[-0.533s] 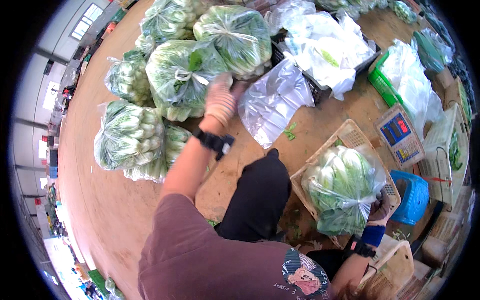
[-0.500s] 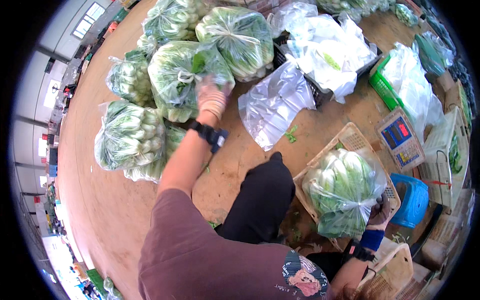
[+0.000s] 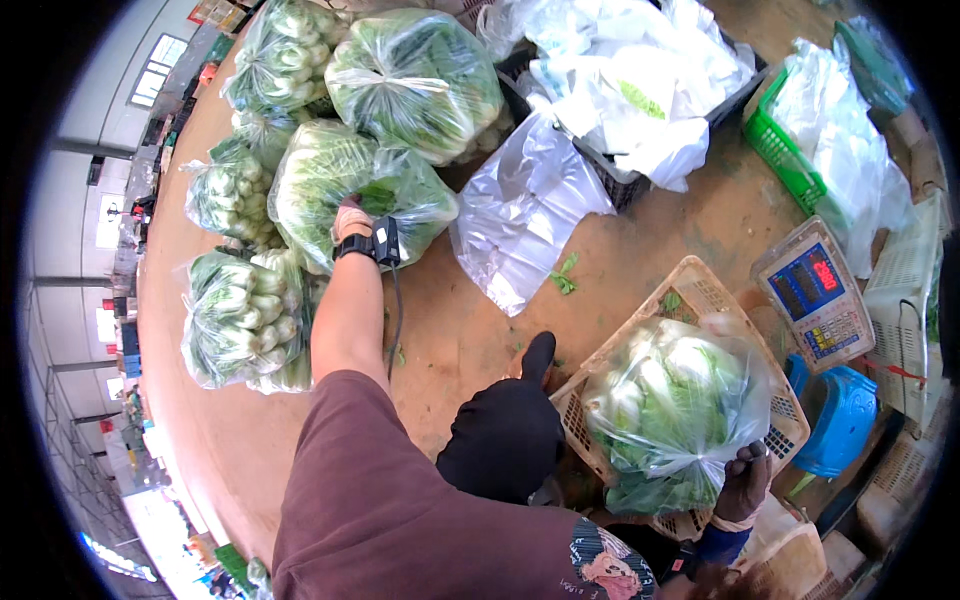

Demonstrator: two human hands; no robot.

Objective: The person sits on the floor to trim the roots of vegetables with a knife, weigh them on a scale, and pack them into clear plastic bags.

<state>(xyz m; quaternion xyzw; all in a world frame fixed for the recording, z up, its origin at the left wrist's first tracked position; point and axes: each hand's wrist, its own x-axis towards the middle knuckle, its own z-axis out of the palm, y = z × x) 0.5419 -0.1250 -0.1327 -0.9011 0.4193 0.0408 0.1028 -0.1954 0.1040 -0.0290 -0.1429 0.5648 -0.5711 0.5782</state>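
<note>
My left hand (image 3: pixel 351 218), in a light glove, is closed at the gathered top of a large clear bag of leafy greens (image 3: pixel 325 170); most of its fingers are hidden. At lower right, a tied clear bag of leafy greens with thick white stems (image 3: pixel 665 390) rests in a beige plastic crate (image 3: pixel 572 410). The dark-gloved right hand (image 3: pixel 742 483) has its fingers curled around the gathered neck of that bag.
More bagged greens (image 3: pixel 415 85) stand behind and left of my left hand. White plastic bags (image 3: pixel 640 85) fill a black crate, and a loose clear bag (image 3: pixel 530 210) lies before it. Right are a green basket (image 3: pixel 795 165), a digital scale (image 3: pixel 812 290) and a blue stool (image 3: pixel 840 420).
My left hand has settled against the large bag and now covers its knot. The right hand stays at the neck of the bag in the crate. The whole view has shifted slightly.
</note>
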